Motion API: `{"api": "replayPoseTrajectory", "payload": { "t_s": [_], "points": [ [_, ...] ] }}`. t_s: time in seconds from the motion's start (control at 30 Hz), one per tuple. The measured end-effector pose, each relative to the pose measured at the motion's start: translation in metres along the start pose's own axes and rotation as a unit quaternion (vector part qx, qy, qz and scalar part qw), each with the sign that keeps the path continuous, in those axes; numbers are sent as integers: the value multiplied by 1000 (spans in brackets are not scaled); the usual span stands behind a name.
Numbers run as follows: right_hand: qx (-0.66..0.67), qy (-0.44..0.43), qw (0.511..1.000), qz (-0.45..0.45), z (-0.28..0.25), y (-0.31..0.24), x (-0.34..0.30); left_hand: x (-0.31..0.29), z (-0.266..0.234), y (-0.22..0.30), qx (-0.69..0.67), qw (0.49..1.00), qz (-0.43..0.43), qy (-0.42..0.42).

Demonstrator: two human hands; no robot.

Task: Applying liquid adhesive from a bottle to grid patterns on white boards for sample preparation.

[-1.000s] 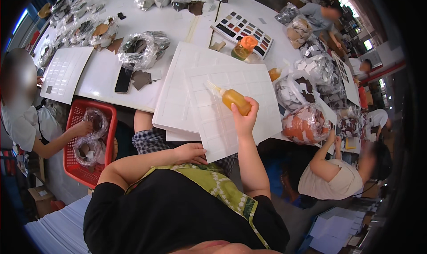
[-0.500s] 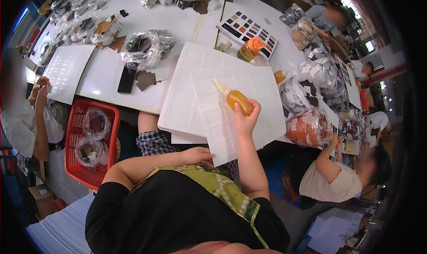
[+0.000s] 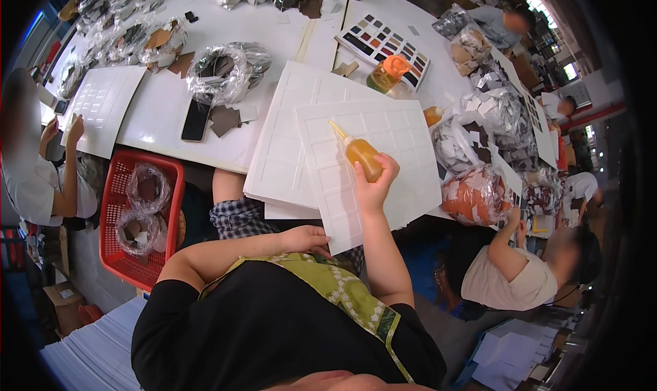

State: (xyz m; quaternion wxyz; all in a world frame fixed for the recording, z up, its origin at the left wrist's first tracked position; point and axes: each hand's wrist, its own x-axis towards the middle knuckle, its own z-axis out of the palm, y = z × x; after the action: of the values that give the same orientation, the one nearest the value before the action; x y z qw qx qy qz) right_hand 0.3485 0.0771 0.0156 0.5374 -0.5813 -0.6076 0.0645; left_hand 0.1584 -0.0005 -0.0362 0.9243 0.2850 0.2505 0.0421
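My right hand is wrapped around a squeeze bottle of amber liquid, probably glue. The bottle tilts so that its thin yellow nozzle points to the far left, over the upper left part of a white card sheet marked with a grid of rectangles. Whether the tip touches the sheet I cannot tell. With my left hand I pinch the sheet's near left corner, the fingers partly hidden. Beneath lies a stack of similar white sheets, fanned at an angle and overhanging the table's near edge.
Plastic bags of cut swatches crowd the right side. Beyond the sheets are an orange-capped bottle and a swatch card. A phone and a wrapped ring-shaped bundle lie left. A red basket stands below; co-workers sit on both sides.
The bottle and my right hand have shifted very slightly nearer to me along the sheet. My left hand stays at the corner. At left, a co-worker's hands have moved over their own sheet.
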Motion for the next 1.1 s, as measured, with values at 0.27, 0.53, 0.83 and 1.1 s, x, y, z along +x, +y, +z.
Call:
{"api": "replayPoseTrajectory", "payload": {
  "t_s": [0.27, 0.53, 0.83, 1.1],
  "points": [
    [76, -38, 996, 14, 12, -12, -9, -2, 3, 3, 8, 1000, 4, 6],
    [48, 13, 997, 51, -11, 8, -20, -4, 7, 5, 12, 1000, -8, 17],
    [65, -29, 997, 13, -3, -12, -25, -3, 5, 2, -8, 1000, -4, 10],
    [513, 97, 721, 456, -42, -20, -12, -13, 9, 12, 58, 994, 45, 78]
  ]
}}
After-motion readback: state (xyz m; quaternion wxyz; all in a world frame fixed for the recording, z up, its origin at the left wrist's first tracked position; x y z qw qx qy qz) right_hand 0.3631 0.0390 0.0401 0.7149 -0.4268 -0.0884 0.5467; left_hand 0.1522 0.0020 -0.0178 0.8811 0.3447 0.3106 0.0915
